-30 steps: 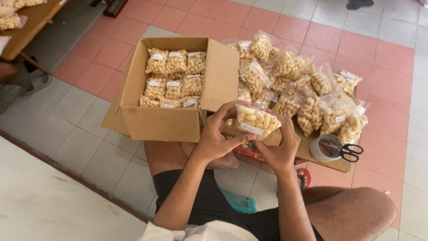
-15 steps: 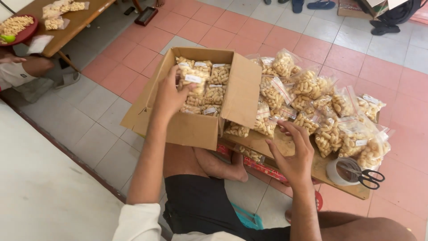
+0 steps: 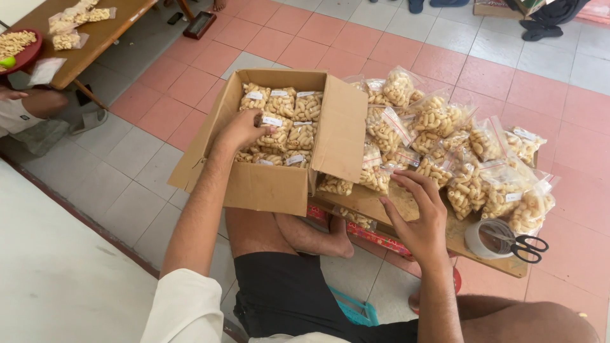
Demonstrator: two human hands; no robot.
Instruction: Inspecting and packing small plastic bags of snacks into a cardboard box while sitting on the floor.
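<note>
Packing is judged roughly half done in the head view: the cardboard box [image 3: 273,184] is filled with bagged snacks, left hand [image 3: 244,130] fingers pressed onto a snack bag [image 3: 274,132] inside, not clenched. Many loose bags [image 3: 445,155] are left piled on the board [image 3: 381,202], with the right hand [image 3: 416,213] held open and empty just beside them.

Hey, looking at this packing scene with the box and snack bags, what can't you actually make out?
Head view, the only one:
- Left hand: fingertips curl into the cardboard box; the grip is hidden.
- Lower bag layers: covered by the top snack bags.
- Scissors: blades hidden in the tape roll.
- Right hand: contact with the bags unclear.
</note>
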